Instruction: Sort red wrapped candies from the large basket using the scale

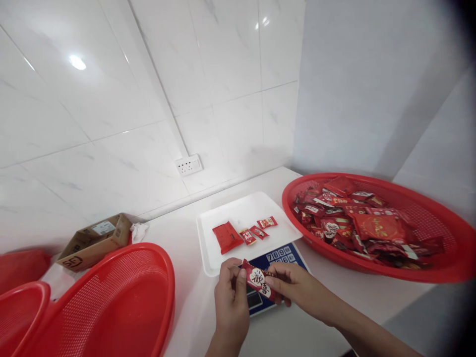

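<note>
Between my two hands is a dark red wrapped candy packet (pixel 256 277) with white heart shapes and black characters. My left hand (pixel 232 292) pinches its upper left end, while my right hand (pixel 290 285) grips the lower right end. Both hands are over the blue keypad of a weighing scale (pixel 278 260), covering part of it. Just beyond lies the scale's white tray (pixel 238 210), bearing a larger red packet (pixel 226 237) and several small red candies (pixel 259 231).
To the right stands a red plastic basket (pixel 439 213) heaped with red packets. On the left is another red basket (pixel 148 277), beside a cardboard box (pixel 98 238) and crumpled white tissue (pixel 139 232). A socket (pixel 189 165) is on the tiled wall behind.
</note>
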`<move>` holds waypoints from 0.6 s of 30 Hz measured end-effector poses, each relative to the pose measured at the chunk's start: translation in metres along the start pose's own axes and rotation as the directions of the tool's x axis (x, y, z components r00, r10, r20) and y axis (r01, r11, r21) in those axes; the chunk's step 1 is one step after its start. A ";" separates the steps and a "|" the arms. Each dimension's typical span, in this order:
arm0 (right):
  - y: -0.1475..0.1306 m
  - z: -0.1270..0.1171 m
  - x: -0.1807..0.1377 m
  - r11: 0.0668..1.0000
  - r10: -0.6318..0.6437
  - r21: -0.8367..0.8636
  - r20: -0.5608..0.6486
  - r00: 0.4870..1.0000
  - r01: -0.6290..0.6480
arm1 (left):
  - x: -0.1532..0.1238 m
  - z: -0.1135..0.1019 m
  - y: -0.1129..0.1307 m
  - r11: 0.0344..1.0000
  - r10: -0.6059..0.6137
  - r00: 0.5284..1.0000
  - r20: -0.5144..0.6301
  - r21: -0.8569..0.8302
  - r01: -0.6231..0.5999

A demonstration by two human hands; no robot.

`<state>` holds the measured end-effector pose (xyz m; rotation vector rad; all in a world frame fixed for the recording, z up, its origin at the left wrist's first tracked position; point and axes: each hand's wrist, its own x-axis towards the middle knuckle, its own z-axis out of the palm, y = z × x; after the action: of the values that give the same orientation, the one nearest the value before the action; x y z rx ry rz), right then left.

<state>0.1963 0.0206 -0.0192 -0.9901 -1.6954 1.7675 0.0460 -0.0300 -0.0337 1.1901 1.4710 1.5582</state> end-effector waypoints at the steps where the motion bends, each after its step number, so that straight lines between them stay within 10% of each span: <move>1: 0.000 -0.001 0.000 0.999 0.006 0.033 0.006 1.000 -0.007 | 0.001 0.000 0.001 0.998 -0.040 0.999 0.011 -0.042 0.040; 18: 0.012 0.004 0.020 0.970 0.060 0.241 -0.144 0.988 -0.023 | -0.001 -0.004 0.003 0.964 -0.235 0.962 0.141 -0.090 0.249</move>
<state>0.1827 0.0319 -0.0346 -1.0286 -1.3427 1.8227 0.0425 -0.0325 -0.0311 0.9884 1.3737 1.3501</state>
